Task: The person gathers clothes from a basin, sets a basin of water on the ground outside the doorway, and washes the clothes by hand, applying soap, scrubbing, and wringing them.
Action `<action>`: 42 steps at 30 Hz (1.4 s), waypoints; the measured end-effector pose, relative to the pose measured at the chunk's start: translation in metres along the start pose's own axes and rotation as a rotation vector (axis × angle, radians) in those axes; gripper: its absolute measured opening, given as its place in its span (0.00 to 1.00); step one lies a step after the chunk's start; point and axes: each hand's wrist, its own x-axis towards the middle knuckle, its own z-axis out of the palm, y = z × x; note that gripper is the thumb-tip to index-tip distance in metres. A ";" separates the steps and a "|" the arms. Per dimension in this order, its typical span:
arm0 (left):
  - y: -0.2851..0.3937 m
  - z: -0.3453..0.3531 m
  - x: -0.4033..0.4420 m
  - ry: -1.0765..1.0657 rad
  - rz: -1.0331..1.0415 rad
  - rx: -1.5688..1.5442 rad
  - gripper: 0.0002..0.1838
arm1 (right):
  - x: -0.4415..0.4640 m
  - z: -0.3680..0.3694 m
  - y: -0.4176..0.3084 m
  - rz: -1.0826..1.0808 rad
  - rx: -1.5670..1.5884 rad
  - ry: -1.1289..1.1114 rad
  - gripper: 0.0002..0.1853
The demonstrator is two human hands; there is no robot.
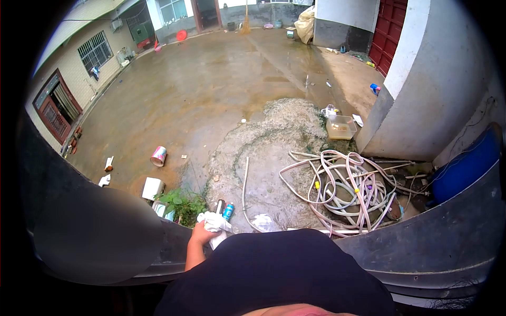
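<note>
The fingers of the left hand (198, 234) appear to be closed around the near left side of a crumpled white bundle (214, 221), which is held at the near edge of the yard, just over the dark ledge (411, 256). The step in hand is judged to be the gripping of this bundle; for any further move, a firm hold on its loose folds and clearance from what stands just beyond would be called for. There, a blue can (228, 211) and a dark cylinder (220, 206) are seen close together, with a leafy plant (182, 206) to the left. To the right, a single pale hose (245, 189) is stretched over rough concrete, and farther right a tangle of hoses (348, 195) is heaped. Beyond it, a clear tub (341, 128) is set near the wall corner, while a pink-and-white bucket (158, 156) is seen tipped on the wet ground (179, 95) at the left. Whether the bundle is cloth or paper cannot be told, and the white piece (217, 240) below it is partly covered by the dark top (284, 268). The right hand is out of view, so the state of its fingers cannot be told. At the near left, a large grey shape (95, 237) is too blurred to be identified.
</note>
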 end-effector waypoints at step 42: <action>0.016 0.002 -0.007 -0.029 0.001 -0.016 0.33 | -0.013 0.007 0.001 -0.009 0.005 0.062 0.26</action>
